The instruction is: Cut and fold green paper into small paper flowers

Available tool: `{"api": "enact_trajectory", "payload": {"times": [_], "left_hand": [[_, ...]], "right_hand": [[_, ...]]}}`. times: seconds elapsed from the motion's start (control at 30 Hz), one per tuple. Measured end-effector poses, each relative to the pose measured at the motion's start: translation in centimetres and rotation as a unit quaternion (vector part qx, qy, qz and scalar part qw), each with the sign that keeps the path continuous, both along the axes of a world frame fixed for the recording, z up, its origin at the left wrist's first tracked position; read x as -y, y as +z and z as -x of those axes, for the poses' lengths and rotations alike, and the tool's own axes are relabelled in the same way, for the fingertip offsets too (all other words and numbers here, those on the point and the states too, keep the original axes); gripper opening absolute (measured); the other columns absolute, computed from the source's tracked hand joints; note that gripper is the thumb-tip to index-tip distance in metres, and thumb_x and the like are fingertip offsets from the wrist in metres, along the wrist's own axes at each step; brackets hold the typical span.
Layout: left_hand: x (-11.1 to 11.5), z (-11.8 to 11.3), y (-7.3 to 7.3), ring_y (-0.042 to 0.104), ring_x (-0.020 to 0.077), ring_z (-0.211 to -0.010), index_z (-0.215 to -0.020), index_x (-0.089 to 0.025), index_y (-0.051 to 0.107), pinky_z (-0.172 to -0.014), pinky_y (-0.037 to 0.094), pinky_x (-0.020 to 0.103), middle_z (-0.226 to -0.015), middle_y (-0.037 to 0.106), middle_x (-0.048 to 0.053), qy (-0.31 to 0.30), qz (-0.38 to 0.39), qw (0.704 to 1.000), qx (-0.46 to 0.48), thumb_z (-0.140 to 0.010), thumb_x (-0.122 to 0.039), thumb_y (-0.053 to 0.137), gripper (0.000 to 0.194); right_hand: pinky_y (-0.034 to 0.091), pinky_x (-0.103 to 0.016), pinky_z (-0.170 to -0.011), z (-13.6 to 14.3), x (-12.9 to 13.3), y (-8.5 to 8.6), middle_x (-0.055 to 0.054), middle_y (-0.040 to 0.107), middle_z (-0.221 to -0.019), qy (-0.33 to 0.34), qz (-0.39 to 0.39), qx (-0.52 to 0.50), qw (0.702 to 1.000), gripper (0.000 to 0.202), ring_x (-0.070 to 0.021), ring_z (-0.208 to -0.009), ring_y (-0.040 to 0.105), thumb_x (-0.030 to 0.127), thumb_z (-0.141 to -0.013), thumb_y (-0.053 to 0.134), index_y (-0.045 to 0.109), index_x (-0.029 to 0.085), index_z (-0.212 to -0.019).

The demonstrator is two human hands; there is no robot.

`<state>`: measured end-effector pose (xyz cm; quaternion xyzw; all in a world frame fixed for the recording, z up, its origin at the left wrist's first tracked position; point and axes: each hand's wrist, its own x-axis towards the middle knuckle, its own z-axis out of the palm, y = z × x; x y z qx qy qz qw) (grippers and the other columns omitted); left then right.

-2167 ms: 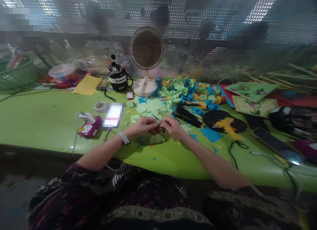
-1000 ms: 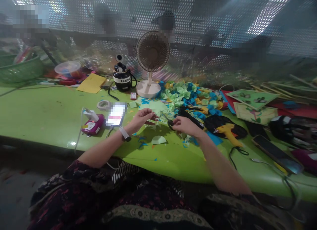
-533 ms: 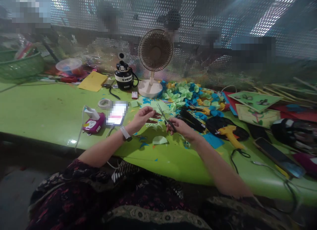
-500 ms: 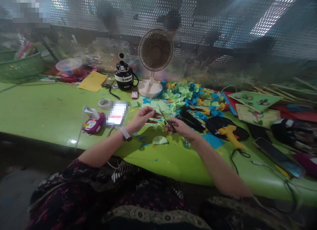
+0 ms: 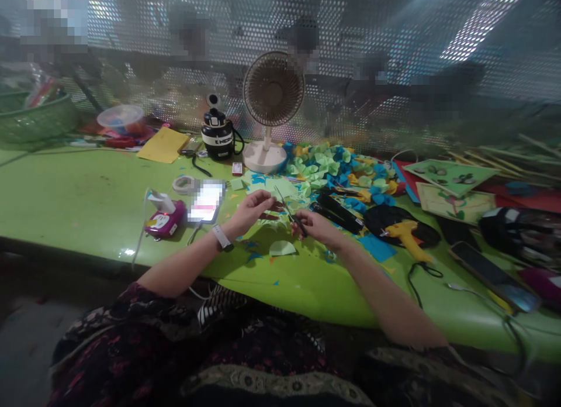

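Scissors (image 5: pixel 287 207) are in my right hand (image 5: pixel 310 226), its fingers closed round the handles and the blades pointing up and left. Just left of them my left hand (image 5: pixel 258 207) has its fingers bent together; a small piece of pale green paper seems pinched there, though it blends with the scraps behind. On the table below lies a pale green half-round paper (image 5: pixel 283 248). Scraps of green and blue paper are spread behind and under both hands. A black stapler (image 5: pixel 337 213) lies to the right of my right hand.
A fan (image 5: pixel 265 157), a black bottle (image 5: pixel 218 139) and a heap of folded paper flowers (image 5: pixel 324 166) stand at the back. Left are a lit phone (image 5: pixel 205 202) and a purple power socket (image 5: pixel 164 221). At right lie a yellow glue gun (image 5: pixel 407 238) and a dark phone (image 5: pixel 493 275).
The scissors have shifted slightly left and down with my right hand, and their blades look closer together. My left hand stays nearly in place.
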<state>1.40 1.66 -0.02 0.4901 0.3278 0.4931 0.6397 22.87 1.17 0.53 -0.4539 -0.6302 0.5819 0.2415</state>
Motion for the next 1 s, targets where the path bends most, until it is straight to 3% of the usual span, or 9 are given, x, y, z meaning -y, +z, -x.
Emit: {"api": "enact_trajectory", "payload": {"times": [0.53, 0.8, 1.0], "left_hand": [[0.2, 0.0, 0.1, 0.070, 0.0177, -0.084, -0.085, -0.016, 0.053, -0.073, 0.059, 0.033, -0.089, 0.071, 0.006, 0.000, 0.003, 1.000, -0.008, -0.079, -0.040, 0.073, 0.032], [0.0, 0.0, 0.0, 0.070, 0.0174, -0.083, -0.084, -0.016, 0.052, -0.072, 0.058, 0.032, -0.087, 0.070, 0.005, 0.008, 0.008, 1.000, -0.007, -0.078, -0.039, 0.074, 0.032], [0.0, 0.0, -0.1, 0.070, 0.0172, -0.083, -0.084, -0.016, 0.053, -0.071, 0.058, 0.031, -0.086, 0.071, 0.005, 0.008, 0.011, 1.000, -0.006, -0.077, -0.040, 0.074, 0.032]], "right_hand": [[0.042, -0.023, -0.052, 0.4, 0.3, 0.4, 0.002, 0.062, -0.064, -0.022, -0.002, 0.000, 1.000, 0.050, -0.0138, -0.063, 0.060, 0.054, -0.057, 0.082, 0.052, 0.019, -0.078], [0.034, -0.023, -0.046, 0.5, 0.5, 0.9, 0.003, 0.060, -0.057, -0.039, -0.022, 0.014, 0.999, 0.053, -0.0075, -0.047, 0.045, 0.061, -0.058, 0.078, 0.051, 0.019, -0.075], [0.033, -0.023, -0.047, 0.8, 0.7, 1.3, 0.004, 0.059, -0.057, -0.048, -0.028, 0.030, 0.998, 0.054, -0.0071, -0.046, 0.044, 0.064, -0.058, 0.077, 0.050, 0.020, -0.073]]}}
